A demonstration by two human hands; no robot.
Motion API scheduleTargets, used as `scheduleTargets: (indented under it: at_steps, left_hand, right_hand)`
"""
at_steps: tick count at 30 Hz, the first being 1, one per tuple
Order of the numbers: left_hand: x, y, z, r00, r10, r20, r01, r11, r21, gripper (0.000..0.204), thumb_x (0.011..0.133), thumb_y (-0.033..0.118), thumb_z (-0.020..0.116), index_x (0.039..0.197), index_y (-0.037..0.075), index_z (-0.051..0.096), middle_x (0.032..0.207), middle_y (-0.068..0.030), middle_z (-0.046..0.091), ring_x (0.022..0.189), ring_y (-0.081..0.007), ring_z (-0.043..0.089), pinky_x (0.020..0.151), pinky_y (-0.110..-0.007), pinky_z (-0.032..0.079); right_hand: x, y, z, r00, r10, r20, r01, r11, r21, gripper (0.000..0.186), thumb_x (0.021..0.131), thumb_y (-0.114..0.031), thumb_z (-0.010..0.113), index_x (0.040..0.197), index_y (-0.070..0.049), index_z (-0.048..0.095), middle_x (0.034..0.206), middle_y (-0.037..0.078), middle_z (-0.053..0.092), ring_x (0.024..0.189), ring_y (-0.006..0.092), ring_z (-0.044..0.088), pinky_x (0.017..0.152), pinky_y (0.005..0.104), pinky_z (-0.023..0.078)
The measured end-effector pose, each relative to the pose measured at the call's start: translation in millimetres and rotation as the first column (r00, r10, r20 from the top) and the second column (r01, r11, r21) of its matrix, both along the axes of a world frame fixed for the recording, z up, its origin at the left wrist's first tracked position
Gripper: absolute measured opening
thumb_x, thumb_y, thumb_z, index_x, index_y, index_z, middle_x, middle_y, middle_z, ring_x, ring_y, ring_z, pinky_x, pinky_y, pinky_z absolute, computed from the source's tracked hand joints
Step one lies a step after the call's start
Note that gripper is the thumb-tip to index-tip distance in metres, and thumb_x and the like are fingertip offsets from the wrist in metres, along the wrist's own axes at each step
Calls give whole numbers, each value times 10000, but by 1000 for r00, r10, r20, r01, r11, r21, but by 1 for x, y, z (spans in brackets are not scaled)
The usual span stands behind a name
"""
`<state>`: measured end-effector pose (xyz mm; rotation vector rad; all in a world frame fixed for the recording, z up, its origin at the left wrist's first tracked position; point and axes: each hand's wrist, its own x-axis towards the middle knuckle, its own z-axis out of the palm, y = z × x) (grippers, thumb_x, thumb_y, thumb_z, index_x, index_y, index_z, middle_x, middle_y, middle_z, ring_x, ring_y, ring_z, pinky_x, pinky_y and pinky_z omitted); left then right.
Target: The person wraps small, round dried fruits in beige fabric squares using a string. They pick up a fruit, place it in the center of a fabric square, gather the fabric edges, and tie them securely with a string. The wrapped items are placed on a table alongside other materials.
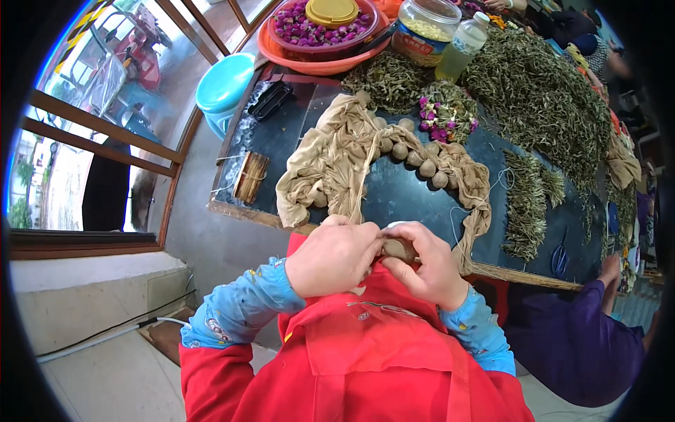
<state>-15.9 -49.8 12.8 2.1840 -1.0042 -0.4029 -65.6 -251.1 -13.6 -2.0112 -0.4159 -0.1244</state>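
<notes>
At the table's front edge my left hand has its fingers closed on the tan cloth, whose gathered folds run up onto the dark table. My right hand curls round a brownish round lump just beside the left fingertips, over my red apron. More round wrapped balls lie in a curve along the cloth strip, which bends down on the right toward the edge. Thin pale string hangs near that strip. What the left fingertips pinch exactly is partly hidden.
Table bears dried-leaf piles, a flower bundle, petal basin, jar, bottle, wooden bundle, black object and scissors. A blue stool stands left; a purple-clothed person sits right.
</notes>
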Motion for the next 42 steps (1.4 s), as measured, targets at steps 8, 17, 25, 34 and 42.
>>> scheduleTargets:
  at_steps: [8,17,25,34,42]
  left_hand:
    - [-9,1,-9,997,-57,47,58,998,-17,109,941,98,520,922,21,595,790,-112,645,740,-296,633,824,-383,445]
    - [3,17,6,770,-61,-635,-81,978,-192,303,1034,271,482,904,27,605,674,5,581,650,-86,561,621,-266,474]
    - [0,24,-9,973,105,-205,-156,954,-254,158,939,108,565,825,21,628,741,-89,612,752,-278,621,701,-342,507]
    - [-2,29,9,998,65,11,-63,989,-130,170,980,126,527,859,32,602,750,-54,605,708,-131,637,569,-306,496]
    - [-43,23,-50,531,202,-823,-222,970,95,238,1002,140,460,933,-19,623,713,-56,645,557,-99,603,520,-246,493]
  right_hand:
    - [4,-6,2,836,145,-529,-40,978,204,281,854,-109,673,1099,-11,576,990,161,651,857,289,675,707,315,525]
    - [-1,1,0,987,71,144,-85,992,94,311,806,-125,765,1069,-41,620,1010,135,635,874,273,630,731,331,513]
    - [21,27,-2,944,50,-327,93,908,408,156,924,-152,638,987,-12,612,727,69,643,619,92,590,562,257,466]
    - [27,20,18,900,161,-405,6,924,381,211,921,-176,661,1029,3,634,819,41,680,772,60,610,657,250,496]
    - [-32,20,-63,605,260,-753,203,863,462,185,1000,-222,558,1028,-42,593,879,4,623,721,52,551,635,217,455]
